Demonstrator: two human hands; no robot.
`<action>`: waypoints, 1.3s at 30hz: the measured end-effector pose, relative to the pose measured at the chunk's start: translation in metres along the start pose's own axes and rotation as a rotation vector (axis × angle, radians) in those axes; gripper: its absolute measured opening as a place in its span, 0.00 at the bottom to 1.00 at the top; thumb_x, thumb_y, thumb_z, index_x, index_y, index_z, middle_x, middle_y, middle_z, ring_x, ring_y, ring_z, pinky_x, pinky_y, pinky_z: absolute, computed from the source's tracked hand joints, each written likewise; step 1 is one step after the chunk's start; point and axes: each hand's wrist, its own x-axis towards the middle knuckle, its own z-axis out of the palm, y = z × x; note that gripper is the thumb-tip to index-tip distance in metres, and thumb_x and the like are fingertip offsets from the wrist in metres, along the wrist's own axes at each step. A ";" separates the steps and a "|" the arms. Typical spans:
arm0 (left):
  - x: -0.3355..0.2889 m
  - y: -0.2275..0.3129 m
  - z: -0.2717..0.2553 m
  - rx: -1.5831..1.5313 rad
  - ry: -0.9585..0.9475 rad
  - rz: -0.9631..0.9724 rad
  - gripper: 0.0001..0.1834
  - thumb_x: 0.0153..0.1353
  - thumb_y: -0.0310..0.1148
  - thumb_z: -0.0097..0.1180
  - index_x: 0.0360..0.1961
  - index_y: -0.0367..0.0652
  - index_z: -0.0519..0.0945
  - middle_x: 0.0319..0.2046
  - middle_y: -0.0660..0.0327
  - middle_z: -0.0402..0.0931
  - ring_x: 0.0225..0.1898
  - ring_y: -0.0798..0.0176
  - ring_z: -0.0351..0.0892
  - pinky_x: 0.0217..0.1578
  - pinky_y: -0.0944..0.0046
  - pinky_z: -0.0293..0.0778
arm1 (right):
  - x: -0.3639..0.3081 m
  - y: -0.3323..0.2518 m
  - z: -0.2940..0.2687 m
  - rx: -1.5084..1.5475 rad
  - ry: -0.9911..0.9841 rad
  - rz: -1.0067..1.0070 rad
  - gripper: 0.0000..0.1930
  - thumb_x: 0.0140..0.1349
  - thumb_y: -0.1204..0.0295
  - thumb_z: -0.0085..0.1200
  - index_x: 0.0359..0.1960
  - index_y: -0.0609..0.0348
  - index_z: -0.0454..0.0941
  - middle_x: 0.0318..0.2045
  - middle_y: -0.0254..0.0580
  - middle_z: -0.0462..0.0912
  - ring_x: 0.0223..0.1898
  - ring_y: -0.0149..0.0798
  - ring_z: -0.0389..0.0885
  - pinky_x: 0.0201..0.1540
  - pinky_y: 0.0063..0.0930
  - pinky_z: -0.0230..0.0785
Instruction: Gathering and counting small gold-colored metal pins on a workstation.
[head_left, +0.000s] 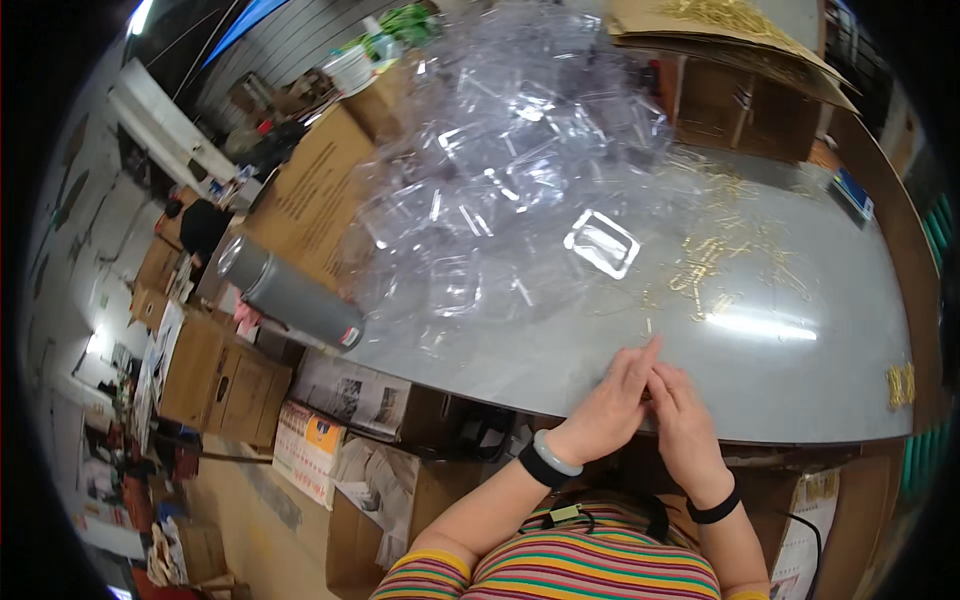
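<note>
My left hand and my right hand meet over the front edge of the grey table. Both are closed, with fingertips pressed together. What they hold between them, if anything, is hidden. A small pale sliver shows just beyond my left fingertips; I cannot tell whether it is held. Past my hands lie many loose, thin gold-coloured metal pieces, too small to name exactly. To their left, one clear plastic shell rests apart from a big heap of clear plastic shells.
A grey bottle leans at the table's left edge, near a cardboard box. A gold bundle lies at the right edge, a blue packet farther back. Cardboard bearing more gold pieces stands at the back. Another person is far left.
</note>
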 end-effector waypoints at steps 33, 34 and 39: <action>-0.028 -0.034 -0.078 0.547 0.344 -0.397 0.24 0.57 0.27 0.61 0.57 0.38 0.75 0.30 0.56 0.79 0.33 0.50 0.80 0.37 0.51 0.74 | -0.004 0.006 0.001 -0.201 0.175 -0.008 0.17 0.57 0.82 0.55 0.50 0.62 0.77 0.51 0.46 0.80 0.55 0.51 0.76 0.58 0.41 0.70; -0.026 -0.034 -0.076 0.537 0.355 -0.400 0.22 0.57 0.27 0.62 0.55 0.38 0.77 0.30 0.56 0.79 0.33 0.51 0.80 0.36 0.52 0.74 | -0.006 0.008 0.001 -0.212 0.183 0.001 0.17 0.57 0.82 0.56 0.50 0.62 0.77 0.51 0.45 0.80 0.55 0.51 0.75 0.58 0.41 0.70; -0.017 -0.025 -0.071 0.409 0.402 -0.459 0.13 0.58 0.25 0.62 0.45 0.38 0.78 0.28 0.59 0.78 0.31 0.58 0.81 0.33 0.58 0.74 | -0.005 0.010 0.005 -0.212 0.233 0.002 0.18 0.57 0.81 0.56 0.52 0.61 0.78 0.51 0.43 0.80 0.53 0.50 0.76 0.57 0.41 0.70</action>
